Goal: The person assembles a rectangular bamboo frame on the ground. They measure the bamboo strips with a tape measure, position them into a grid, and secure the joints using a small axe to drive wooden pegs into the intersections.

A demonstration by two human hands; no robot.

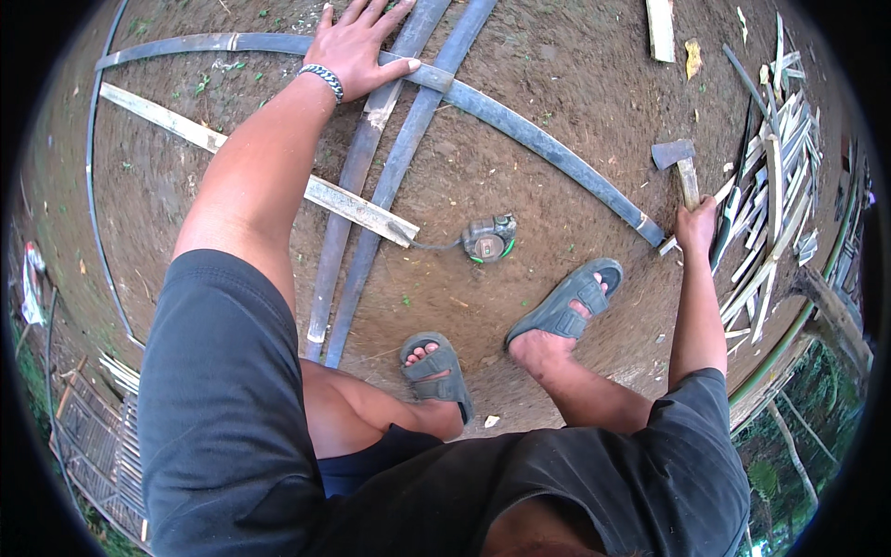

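My left hand (357, 48), a braided bracelet at its wrist, lies with fingers spread over dark bamboo strips at the top. Under it, a long curved strip (548, 144) crosses two strips running lengthwise, the left strip (357, 172) and the right strip (401, 153). My right hand (696, 225) is closed around the wooden handle of a hatchet (675, 154), its metal head pointing away from me. A tape measure (489, 239) rests on the soil between my feet and the strips. Its drawn-out tape reaches a pale flat strip (357, 206) lying across the two lengthwise strips.
A heap of split pale sticks (775, 204) lies at the right, beside a dark long object (725, 227) next to my right hand. One pale piece (660, 30) is at the far right. A thin dark strip (91, 176) curves along the left; a slatted bamboo rack (97, 432) stands lower left.
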